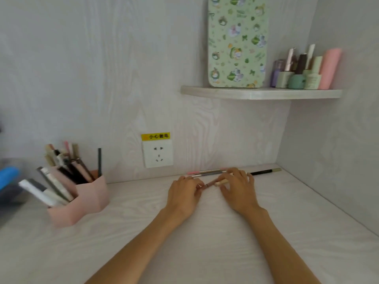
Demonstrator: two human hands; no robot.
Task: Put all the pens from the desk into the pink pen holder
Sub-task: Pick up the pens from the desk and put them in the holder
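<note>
The pink pen holder (88,201) stands at the desk's left, with several pens leaning out of it. Near the back wall, my left hand (184,193) and my right hand (238,189) both pinch a short brown pen with a cream cap (211,183), one hand at each end. Just behind the hands a pink-tipped pen (202,172) and a grey pen (205,175) lie along the wall. A black pen with a pale green end (264,172) lies to the right of my right hand.
A white wall socket (158,153) with a yellow label sits on the back wall. A corner shelf (260,93) above holds a green patterned board and several bottles. A blue object (8,177) lies at the far left edge.
</note>
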